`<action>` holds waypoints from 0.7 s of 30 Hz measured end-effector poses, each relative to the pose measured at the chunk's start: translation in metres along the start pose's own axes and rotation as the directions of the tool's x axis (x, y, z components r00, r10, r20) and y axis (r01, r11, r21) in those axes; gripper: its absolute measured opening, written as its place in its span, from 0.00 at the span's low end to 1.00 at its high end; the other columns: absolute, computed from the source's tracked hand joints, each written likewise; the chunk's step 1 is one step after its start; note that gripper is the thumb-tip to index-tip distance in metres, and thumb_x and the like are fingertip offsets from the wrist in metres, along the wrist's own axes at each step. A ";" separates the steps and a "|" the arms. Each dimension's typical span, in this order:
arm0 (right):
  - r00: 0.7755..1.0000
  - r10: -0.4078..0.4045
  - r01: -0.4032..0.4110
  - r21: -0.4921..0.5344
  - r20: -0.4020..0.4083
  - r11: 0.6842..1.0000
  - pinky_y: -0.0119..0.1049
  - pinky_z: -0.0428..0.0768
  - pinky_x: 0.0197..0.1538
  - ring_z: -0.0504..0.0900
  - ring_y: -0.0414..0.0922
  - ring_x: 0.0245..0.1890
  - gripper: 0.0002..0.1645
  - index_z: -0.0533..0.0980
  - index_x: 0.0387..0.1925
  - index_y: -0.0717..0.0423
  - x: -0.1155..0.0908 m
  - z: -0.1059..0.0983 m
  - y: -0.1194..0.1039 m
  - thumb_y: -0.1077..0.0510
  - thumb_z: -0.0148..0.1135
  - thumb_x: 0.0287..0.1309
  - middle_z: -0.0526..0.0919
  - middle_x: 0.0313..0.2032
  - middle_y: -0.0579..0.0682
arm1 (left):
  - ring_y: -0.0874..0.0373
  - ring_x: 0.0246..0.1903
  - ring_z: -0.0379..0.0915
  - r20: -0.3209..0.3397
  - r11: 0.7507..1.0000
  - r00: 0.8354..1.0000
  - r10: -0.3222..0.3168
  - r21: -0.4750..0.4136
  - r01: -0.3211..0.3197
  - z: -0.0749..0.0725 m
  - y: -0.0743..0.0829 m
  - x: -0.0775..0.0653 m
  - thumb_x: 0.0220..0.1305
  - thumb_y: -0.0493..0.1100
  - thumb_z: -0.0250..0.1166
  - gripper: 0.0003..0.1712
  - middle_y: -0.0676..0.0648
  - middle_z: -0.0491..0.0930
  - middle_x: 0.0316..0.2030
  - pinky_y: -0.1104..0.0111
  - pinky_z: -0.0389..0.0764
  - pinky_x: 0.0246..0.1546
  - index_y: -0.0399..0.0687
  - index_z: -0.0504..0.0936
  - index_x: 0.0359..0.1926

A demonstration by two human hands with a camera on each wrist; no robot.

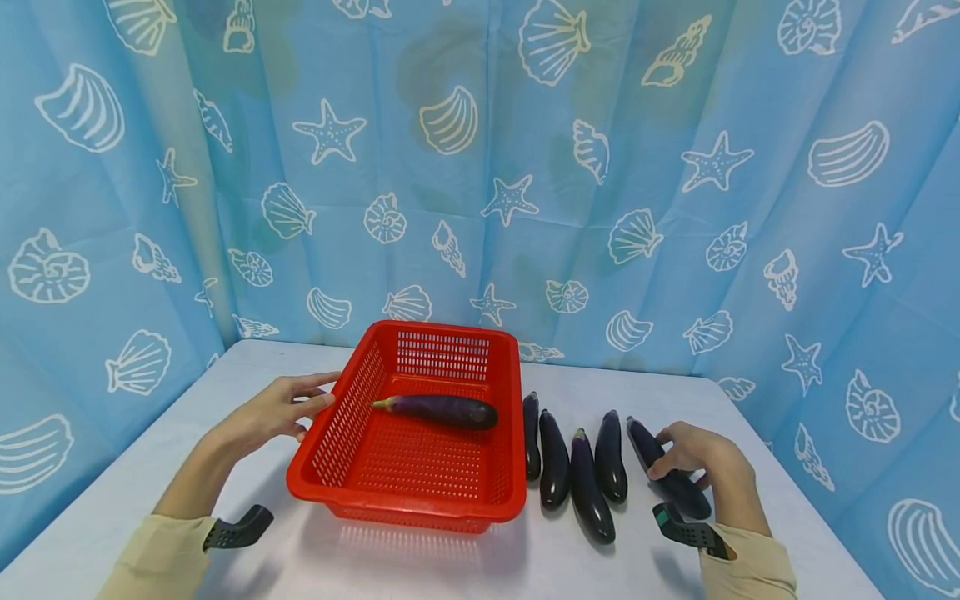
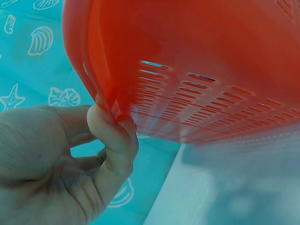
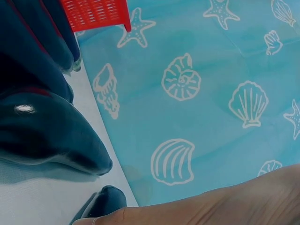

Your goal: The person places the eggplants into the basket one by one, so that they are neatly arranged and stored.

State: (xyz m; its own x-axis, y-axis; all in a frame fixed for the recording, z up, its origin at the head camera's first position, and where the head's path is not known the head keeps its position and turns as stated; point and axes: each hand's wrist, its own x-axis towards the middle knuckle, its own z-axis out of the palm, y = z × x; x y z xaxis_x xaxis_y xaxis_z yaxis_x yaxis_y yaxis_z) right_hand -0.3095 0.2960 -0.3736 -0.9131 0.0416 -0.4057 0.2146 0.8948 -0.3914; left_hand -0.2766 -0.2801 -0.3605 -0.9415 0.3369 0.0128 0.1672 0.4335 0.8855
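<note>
My left hand [image 1: 273, 408] pinches the left rim of a red plastic basket [image 1: 408, 507]; the left wrist view shows thumb and finger meeting on the rim [image 2: 86, 61]. One purple eggplant [image 1: 442, 410] lies crosswise inside the basket. At the right, my right hand [image 1: 701, 454] grips a dark eggplant [image 1: 688, 500] from above, thumb on its left side, some fingers hidden behind it. That eggplant slants, its stem end pointing away to the left. In the right wrist view only part of this hand shows, beside the eggplant's tip [image 3: 108, 200].
Several more eggplants [image 1: 553, 462] lie side by side between the basket and my right hand, on a white tabletop [image 1: 420, 575]. A blue curtain [image 1: 480, 167] with white shells and starfish hangs behind the table and along both sides.
</note>
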 end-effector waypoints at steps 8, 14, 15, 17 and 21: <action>1.000 0.012 -0.012 -0.008 0.010 1.000 0.52 0.84 0.43 0.81 0.55 0.41 0.43 0.66 0.62 0.69 -0.001 -0.001 -0.001 0.55 0.74 0.49 0.76 0.48 0.69 | 0.51 0.44 0.80 0.000 1.000 1.000 -0.004 -0.004 0.004 0.000 0.000 0.000 0.71 0.48 0.59 0.39 0.33 0.78 0.56 0.64 0.86 0.37 0.41 0.56 0.75; 1.000 0.010 -0.010 -0.012 -0.003 1.000 0.52 0.84 0.43 0.80 0.56 0.42 0.43 0.66 0.63 0.68 -0.002 0.000 -0.001 0.55 0.75 0.49 0.75 0.48 0.69 | 0.51 0.44 0.80 0.000 1.000 1.000 -0.002 0.001 0.002 0.000 0.000 0.001 0.71 0.48 0.59 0.38 0.33 0.79 0.55 0.64 0.86 0.36 0.40 0.56 0.75; 1.000 0.008 -0.009 -0.014 -0.005 1.000 0.53 0.84 0.43 0.80 0.56 0.42 0.43 0.66 0.63 0.68 -0.002 0.000 -0.001 0.55 0.75 0.49 0.75 0.48 0.69 | 0.51 0.44 0.80 0.000 1.000 1.000 -0.001 0.001 0.001 0.000 0.000 0.001 0.71 0.48 0.59 0.38 0.33 0.79 0.55 0.64 0.86 0.36 0.40 0.56 0.75; 1.000 0.009 -0.009 -0.020 -0.009 1.000 0.53 0.84 0.43 0.80 0.57 0.42 0.43 0.66 0.63 0.68 -0.001 0.000 0.000 0.55 0.74 0.49 0.75 0.48 0.69 | 0.51 0.44 0.80 0.001 1.000 1.000 -0.001 0.004 0.001 0.000 0.000 0.001 0.71 0.48 0.59 0.38 0.33 0.79 0.55 0.64 0.86 0.36 0.40 0.55 0.75; 1.000 0.014 -0.014 -0.024 -0.024 1.000 0.54 0.84 0.43 0.79 0.57 0.42 0.43 0.66 0.63 0.68 0.000 0.001 0.000 0.56 0.74 0.49 0.75 0.48 0.68 | 0.52 0.44 0.80 0.000 1.000 1.000 -0.014 0.006 0.014 0.000 0.000 0.001 0.71 0.48 0.59 0.38 0.34 0.79 0.55 0.63 0.86 0.37 0.41 0.56 0.75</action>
State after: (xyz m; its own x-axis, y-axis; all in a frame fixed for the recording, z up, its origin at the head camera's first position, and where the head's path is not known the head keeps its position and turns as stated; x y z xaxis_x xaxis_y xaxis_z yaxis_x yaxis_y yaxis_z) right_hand -0.3091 0.2959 -0.3741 -0.9182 0.0644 -0.3908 0.2191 0.9046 -0.3657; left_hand -0.2773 -0.2800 -0.3603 -0.9437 0.3309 0.0006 0.1559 0.4433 0.8827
